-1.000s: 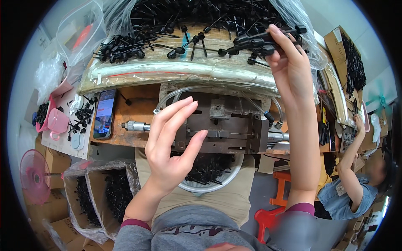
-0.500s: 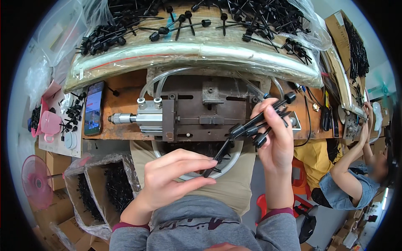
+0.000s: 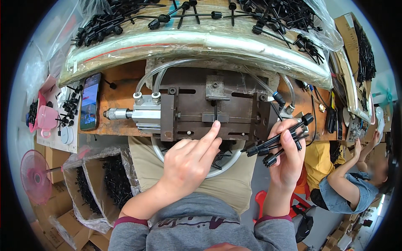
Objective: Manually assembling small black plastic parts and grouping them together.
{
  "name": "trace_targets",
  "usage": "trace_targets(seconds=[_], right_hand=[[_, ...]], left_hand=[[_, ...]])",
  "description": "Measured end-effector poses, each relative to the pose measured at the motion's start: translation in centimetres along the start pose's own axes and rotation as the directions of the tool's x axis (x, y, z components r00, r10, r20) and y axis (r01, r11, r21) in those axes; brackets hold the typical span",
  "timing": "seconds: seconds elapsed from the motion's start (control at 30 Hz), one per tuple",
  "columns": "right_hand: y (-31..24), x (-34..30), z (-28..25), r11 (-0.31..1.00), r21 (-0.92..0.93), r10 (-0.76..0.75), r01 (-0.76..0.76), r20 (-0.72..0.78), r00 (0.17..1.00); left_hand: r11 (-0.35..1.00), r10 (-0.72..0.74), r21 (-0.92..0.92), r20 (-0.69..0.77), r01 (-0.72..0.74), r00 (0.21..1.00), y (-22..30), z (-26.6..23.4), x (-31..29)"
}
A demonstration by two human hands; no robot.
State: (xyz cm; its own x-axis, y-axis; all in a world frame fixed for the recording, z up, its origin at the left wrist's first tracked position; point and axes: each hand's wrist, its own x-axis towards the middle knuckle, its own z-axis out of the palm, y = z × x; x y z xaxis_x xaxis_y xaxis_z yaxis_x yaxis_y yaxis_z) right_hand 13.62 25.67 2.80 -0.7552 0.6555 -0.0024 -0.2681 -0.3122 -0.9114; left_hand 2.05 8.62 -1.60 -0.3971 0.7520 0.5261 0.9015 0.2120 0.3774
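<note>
My left hand [image 3: 190, 161] is at the front of the dark metal fixture [image 3: 238, 81], index finger stretched forward. Its fingertip meets the near end of a thin black rod [image 3: 215, 111], which lies across the small clamp block in the fixture's middle. My left thumb is hidden below the hand. To the right of the fixture, my right hand [image 3: 287, 157] is closed around a bundle of black rods with knobbed ends [image 3: 270, 146]. A silver air cylinder [image 3: 146, 117] sits on the fixture's left, with clear hoses attached.
Many black rods [image 3: 307, 48] are heaped on a plastic-wrapped board behind the fixture. A phone [image 3: 90, 102] and a pink cup [image 3: 47, 117] stand left. Lower left is a lined carton [image 3: 100, 188] of black parts. A co-worker's arm [image 3: 349, 175] shows at right; a hose [image 3: 291, 90] arches nearby.
My left hand has moved forward from my lap to the fixture, and a black rod now lies in the clamp block. My right hand has shifted down and right with its bundle.
</note>
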Motion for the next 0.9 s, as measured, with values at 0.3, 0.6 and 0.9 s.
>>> trace_targets(seconds=[0.3,0.6,0.9], right_hand=[[0.4,-0.6,0.4,0.995,-0.046,0.087,-0.086,0.013,0.996],[0.6,-1.1,0.5,0.985,-0.079,0.160,-0.154,0.066,0.985],[0.7,-1.3,0.4,0.994,-0.086,0.065,-0.065,-0.004,0.998]], left_hand=[[1.000,-0.026,-0.003,0.057,0.026,0.998,-0.4,-0.3,0.5],[0.945,0.005,-0.327,0.031,0.006,0.999,0.3,-2.5,1.2],[0.890,0.014,-0.455,-0.002,-0.013,1.000,0.9,-4.2,0.1]])
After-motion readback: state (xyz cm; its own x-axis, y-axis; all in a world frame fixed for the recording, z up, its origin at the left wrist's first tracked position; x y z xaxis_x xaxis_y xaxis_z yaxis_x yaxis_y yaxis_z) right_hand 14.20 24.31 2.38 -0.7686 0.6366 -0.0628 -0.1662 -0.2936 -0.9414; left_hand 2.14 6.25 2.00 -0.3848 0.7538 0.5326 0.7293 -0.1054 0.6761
